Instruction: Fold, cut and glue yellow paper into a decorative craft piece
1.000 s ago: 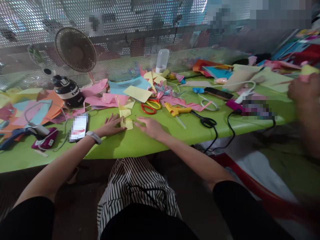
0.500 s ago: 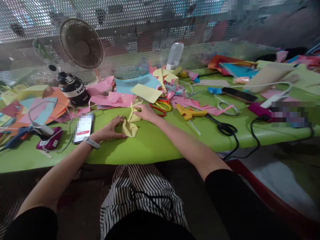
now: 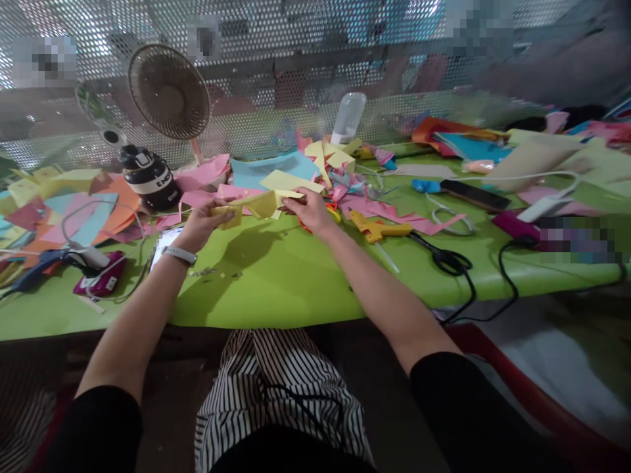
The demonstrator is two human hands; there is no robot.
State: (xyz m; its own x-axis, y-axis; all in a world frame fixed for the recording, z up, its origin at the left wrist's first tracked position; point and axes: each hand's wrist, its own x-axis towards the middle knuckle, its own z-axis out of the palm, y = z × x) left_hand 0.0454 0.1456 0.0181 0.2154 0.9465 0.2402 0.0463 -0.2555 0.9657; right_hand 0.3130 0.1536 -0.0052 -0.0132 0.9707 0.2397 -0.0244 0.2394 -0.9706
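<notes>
A folded strip of yellow paper [image 3: 263,205] is held up between the two hands, clear of the green table [image 3: 280,289], and a shadow is cast below it. Its left end is pinched between the thumb and fingers of the left hand [image 3: 203,223], its right end between those of the right hand [image 3: 306,207]. Small paper bits [image 3: 204,271] are scattered on the near side, right of the left wrist. A phone [image 3: 162,246] is partly covered by that wrist, and a purple power strip [image 3: 101,274] is seen farther left. Just right of the right hand, red and yellow scissors handles [image 3: 334,213] are partly hidden, with a yellow glue gun [image 3: 377,228] placed beyond them. At the far side, a black bottle [image 3: 150,180] and a fan [image 3: 167,92] are set to the left, and a sheet of blue paper [image 3: 276,169] is laid behind the strip
</notes>
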